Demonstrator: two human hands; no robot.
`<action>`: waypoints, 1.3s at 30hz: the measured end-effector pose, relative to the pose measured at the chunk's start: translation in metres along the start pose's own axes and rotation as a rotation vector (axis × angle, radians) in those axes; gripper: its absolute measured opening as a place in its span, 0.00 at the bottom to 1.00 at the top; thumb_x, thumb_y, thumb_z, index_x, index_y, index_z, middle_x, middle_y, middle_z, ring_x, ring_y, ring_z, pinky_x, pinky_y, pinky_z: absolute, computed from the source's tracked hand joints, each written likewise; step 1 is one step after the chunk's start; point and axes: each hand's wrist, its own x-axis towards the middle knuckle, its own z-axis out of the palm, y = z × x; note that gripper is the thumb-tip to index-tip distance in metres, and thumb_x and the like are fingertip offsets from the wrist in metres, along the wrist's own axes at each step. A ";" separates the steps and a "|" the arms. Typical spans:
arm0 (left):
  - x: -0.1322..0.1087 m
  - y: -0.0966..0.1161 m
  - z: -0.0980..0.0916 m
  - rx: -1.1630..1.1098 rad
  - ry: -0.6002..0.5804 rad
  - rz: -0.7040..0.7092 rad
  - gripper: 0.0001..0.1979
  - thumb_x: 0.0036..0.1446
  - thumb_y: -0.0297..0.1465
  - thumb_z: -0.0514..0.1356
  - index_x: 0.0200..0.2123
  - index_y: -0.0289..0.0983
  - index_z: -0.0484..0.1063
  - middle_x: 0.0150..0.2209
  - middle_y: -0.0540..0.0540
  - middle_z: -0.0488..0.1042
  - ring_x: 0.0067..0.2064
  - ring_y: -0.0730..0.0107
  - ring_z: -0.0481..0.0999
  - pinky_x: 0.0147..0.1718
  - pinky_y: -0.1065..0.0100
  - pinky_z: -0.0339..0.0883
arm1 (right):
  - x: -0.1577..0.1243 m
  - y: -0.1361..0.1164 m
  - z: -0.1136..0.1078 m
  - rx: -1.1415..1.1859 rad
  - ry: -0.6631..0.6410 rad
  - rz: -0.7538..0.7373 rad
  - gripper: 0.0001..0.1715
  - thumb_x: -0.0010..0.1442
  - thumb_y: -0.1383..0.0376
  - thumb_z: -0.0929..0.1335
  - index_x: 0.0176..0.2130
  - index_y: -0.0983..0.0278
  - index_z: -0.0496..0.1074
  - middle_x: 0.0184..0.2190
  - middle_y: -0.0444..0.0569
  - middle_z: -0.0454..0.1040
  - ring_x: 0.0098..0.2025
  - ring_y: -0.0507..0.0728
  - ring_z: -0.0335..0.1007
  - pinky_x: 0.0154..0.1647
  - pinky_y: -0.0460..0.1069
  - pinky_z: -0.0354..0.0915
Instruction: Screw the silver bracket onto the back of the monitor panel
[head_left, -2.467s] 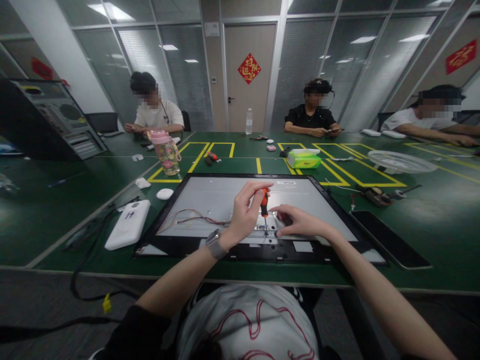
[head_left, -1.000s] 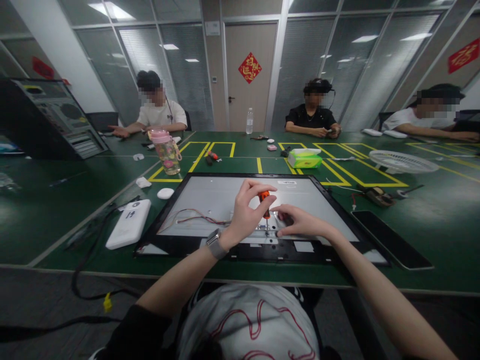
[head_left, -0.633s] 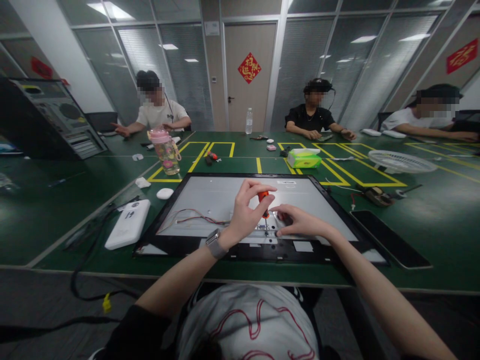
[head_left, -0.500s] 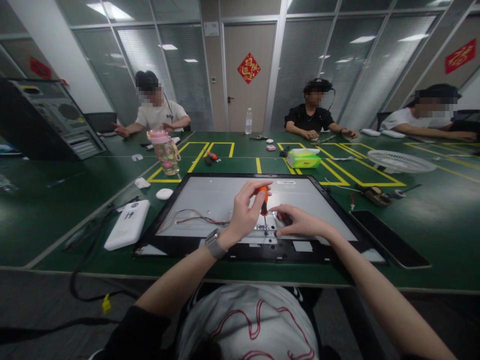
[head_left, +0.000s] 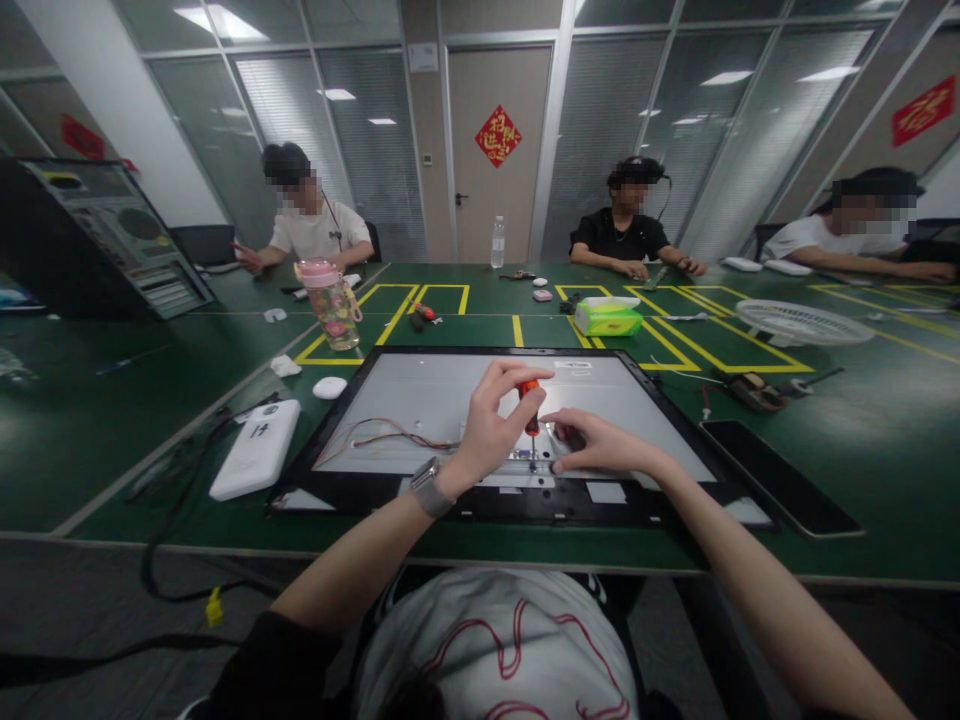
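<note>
A black-framed display panel (head_left: pixel 420 395) lies face down on the green table, its grey metal back up, with thin red and white wires (head_left: pixel 382 433) across its left part. My left hand (head_left: pixel 491 420) is closed round a small orange-handled screwdriver (head_left: pixel 531 392), held upright with its tip on a narrow circuit strip (head_left: pixel 525 458) near the panel's front edge. My right hand (head_left: pixel 600 445) rests beside the tip, fingertips pinched down on the strip. A grey watch (head_left: pixel 426 485) sits on my left wrist.
A white box-like device (head_left: pixel 256 447) lies left of the panel, a black phone-like slab (head_left: pixel 776 485) right of it. Farther off are a pink-lidded bottle (head_left: pixel 331 303), a green tissue pack (head_left: pixel 607 318), a fan grille (head_left: pixel 795 322) and a computer case (head_left: pixel 112 240). Three other people sit across the table.
My left fingers have shifted on the screwdriver handle, turning it in place. My right hand has stayed on the strip. The people across the table moved their arms slightly.
</note>
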 end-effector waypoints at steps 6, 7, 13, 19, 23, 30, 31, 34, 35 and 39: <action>-0.002 0.001 0.003 -0.099 0.018 -0.076 0.12 0.66 0.34 0.55 0.47 0.38 0.75 0.41 0.43 0.74 0.40 0.70 0.76 0.39 0.68 0.71 | 0.000 0.003 0.000 -0.002 0.000 -0.021 0.38 0.48 0.51 0.76 0.54 0.64 0.71 0.33 0.45 0.66 0.35 0.56 0.64 0.38 0.50 0.63; -0.002 0.001 0.003 -0.145 -0.002 -0.091 0.13 0.67 0.33 0.53 0.49 0.37 0.74 0.42 0.42 0.75 0.41 0.69 0.77 0.40 0.68 0.72 | 0.000 0.003 0.000 0.000 -0.003 -0.022 0.39 0.48 0.51 0.76 0.55 0.64 0.70 0.33 0.45 0.66 0.35 0.56 0.64 0.38 0.50 0.63; -0.001 0.000 0.004 -0.139 -0.008 -0.049 0.11 0.65 0.32 0.57 0.48 0.38 0.75 0.43 0.43 0.75 0.42 0.70 0.77 0.40 0.68 0.71 | 0.000 0.001 0.000 0.007 -0.004 -0.013 0.38 0.48 0.51 0.76 0.54 0.65 0.71 0.34 0.45 0.66 0.36 0.56 0.63 0.39 0.50 0.63; 0.000 0.001 0.001 0.022 0.020 0.025 0.10 0.61 0.35 0.61 0.44 0.40 0.78 0.39 0.45 0.71 0.40 0.70 0.72 0.41 0.67 0.69 | 0.000 -0.001 0.000 0.005 -0.006 -0.013 0.38 0.48 0.49 0.76 0.53 0.64 0.71 0.33 0.45 0.65 0.35 0.57 0.63 0.37 0.50 0.62; -0.002 0.000 0.001 -0.081 -0.036 -0.029 0.16 0.68 0.32 0.50 0.52 0.40 0.73 0.43 0.44 0.74 0.42 0.69 0.74 0.41 0.66 0.69 | 0.001 -0.001 -0.001 0.010 -0.011 -0.011 0.39 0.48 0.49 0.76 0.54 0.65 0.71 0.33 0.45 0.66 0.35 0.56 0.63 0.37 0.50 0.62; -0.001 -0.001 0.001 0.044 0.055 0.018 0.08 0.60 0.34 0.62 0.41 0.39 0.78 0.36 0.47 0.69 0.37 0.72 0.70 0.39 0.68 0.67 | 0.000 0.005 0.001 0.003 -0.010 -0.019 0.39 0.48 0.49 0.76 0.54 0.66 0.70 0.34 0.46 0.65 0.35 0.56 0.62 0.37 0.49 0.62; -0.001 0.000 0.001 0.036 0.038 0.020 0.10 0.62 0.34 0.59 0.43 0.39 0.78 0.37 0.46 0.69 0.38 0.71 0.70 0.40 0.68 0.67 | 0.001 0.005 0.001 0.005 -0.011 -0.015 0.40 0.48 0.50 0.76 0.54 0.66 0.70 0.34 0.46 0.65 0.35 0.56 0.63 0.37 0.50 0.62; 0.000 0.001 0.000 -0.003 -0.005 0.020 0.15 0.68 0.32 0.51 0.50 0.40 0.75 0.40 0.45 0.72 0.41 0.70 0.72 0.42 0.66 0.67 | 0.001 0.004 0.001 0.008 -0.015 -0.013 0.40 0.48 0.50 0.76 0.54 0.66 0.70 0.33 0.45 0.65 0.35 0.56 0.63 0.37 0.50 0.62; 0.000 0.001 0.000 -0.005 0.000 0.021 0.15 0.67 0.31 0.51 0.50 0.40 0.75 0.40 0.45 0.72 0.41 0.70 0.72 0.41 0.66 0.67 | 0.001 0.004 0.001 0.007 -0.015 -0.014 0.40 0.48 0.50 0.76 0.54 0.65 0.70 0.33 0.45 0.65 0.35 0.56 0.63 0.37 0.50 0.62; -0.001 0.000 0.001 0.051 0.084 0.041 0.09 0.60 0.32 0.62 0.43 0.39 0.78 0.36 0.47 0.69 0.38 0.71 0.70 0.40 0.68 0.67 | 0.001 0.005 0.001 0.003 0.001 -0.021 0.40 0.47 0.50 0.76 0.54 0.65 0.70 0.33 0.45 0.66 0.35 0.56 0.63 0.38 0.50 0.63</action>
